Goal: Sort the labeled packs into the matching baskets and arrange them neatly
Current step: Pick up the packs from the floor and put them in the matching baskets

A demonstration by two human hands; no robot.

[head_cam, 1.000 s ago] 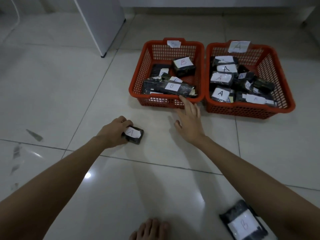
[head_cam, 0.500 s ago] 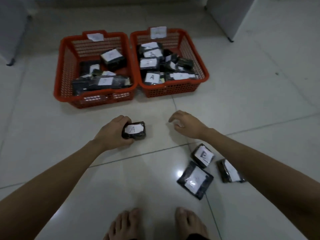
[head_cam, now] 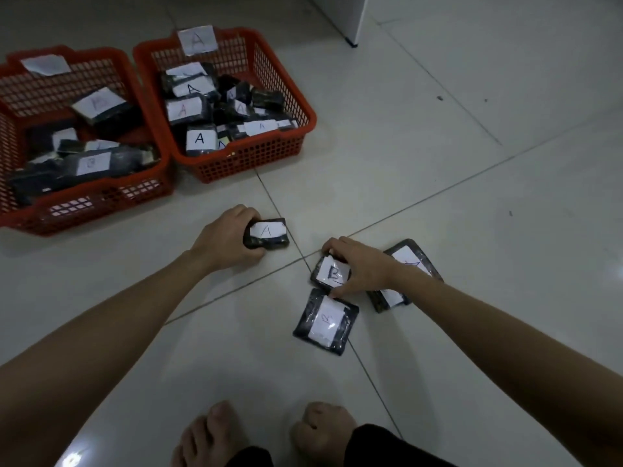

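Red baskets [head_cam: 236,160] stand beyond loose floor packs [head_cam: 326,321].

2 bare forearms without sleeves, bare feet [head_cam: 215,433], dark trouser hem [head_cam: 381,446] at the ankle

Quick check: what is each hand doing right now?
Left hand: grips the A pack on the floor.
Right hand: fingers and thumb pinch the B pack at its edges.

Glossy tile floor [head_cam: 472,230], plastic baskets [head_cam: 256,163]
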